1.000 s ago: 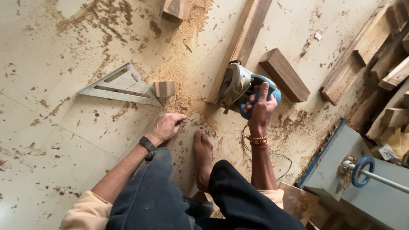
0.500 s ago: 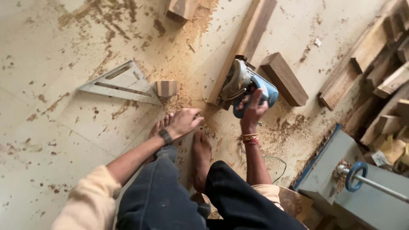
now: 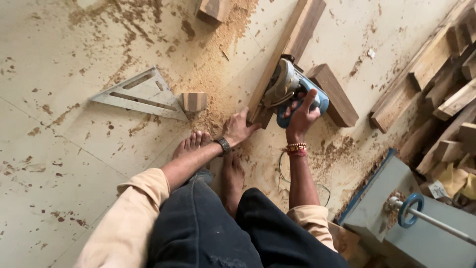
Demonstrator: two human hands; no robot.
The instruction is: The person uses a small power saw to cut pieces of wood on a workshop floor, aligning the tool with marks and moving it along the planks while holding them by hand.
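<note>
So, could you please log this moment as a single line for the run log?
left hand: steadies plank end | right hand: grips blue power planer on plank | floor: sawdust, metal square, small wood block

A metal triangular square (image 3: 141, 94) lies flat on the sawdust-strewn floor (image 3: 64, 164), a small wood block (image 3: 194, 101) touching its corner. Stacked timber offcuts (image 3: 441, 84) crowd the right edge, beside a grey machine (image 3: 396, 218) with its blue handwheel (image 3: 410, 210).
</note>
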